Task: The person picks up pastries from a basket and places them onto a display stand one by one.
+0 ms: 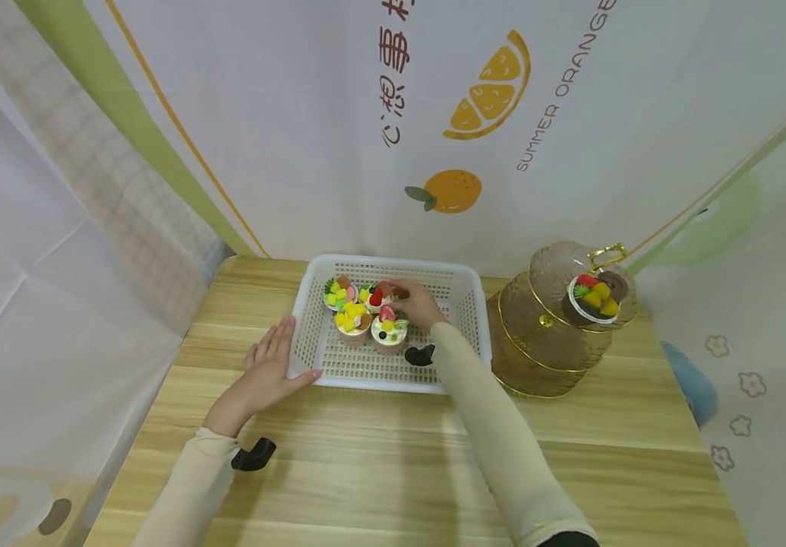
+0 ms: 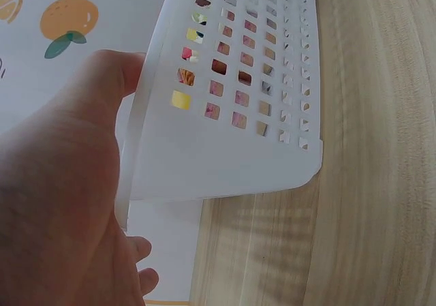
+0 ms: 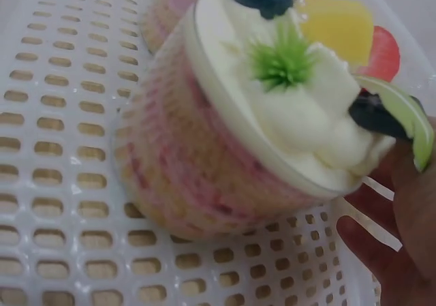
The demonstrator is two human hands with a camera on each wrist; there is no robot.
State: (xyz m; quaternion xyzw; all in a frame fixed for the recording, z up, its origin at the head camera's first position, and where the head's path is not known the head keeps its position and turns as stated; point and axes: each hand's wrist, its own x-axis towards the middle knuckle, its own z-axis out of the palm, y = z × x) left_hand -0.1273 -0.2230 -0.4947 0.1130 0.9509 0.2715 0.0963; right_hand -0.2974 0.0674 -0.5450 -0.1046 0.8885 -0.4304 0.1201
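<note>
Right hand (image 1: 418,304) reaches into white basket (image 1: 338,365), fingers curled on a cupcake at the rear of the cluster; which one exactly can't tell from head view. Right wrist view shows cream-topped cupcake (image 3: 259,115) w/ blueberry + green sprig just beside the fingers (image 3: 402,217), sitting on basket floor. Left hand (image 1: 266,372) flat, fingers straight, pressing basket's front-left corner; thumb along the front rim. Four cupcakes (image 1: 365,315) packed touching each other, left-centre in basket. Small dark item (image 1: 420,355) in basket, near front wall by right forearm. Gold-rimmed tiered stand (image 1: 557,327) right of basket, one chocolate cupcake (image 1: 594,298) on top.

Risks, judged: cluster is tight, so lifting one could tip a neighbour; pinch on cream top may slip. Basket light, could skid if left hand eases off.
</note>
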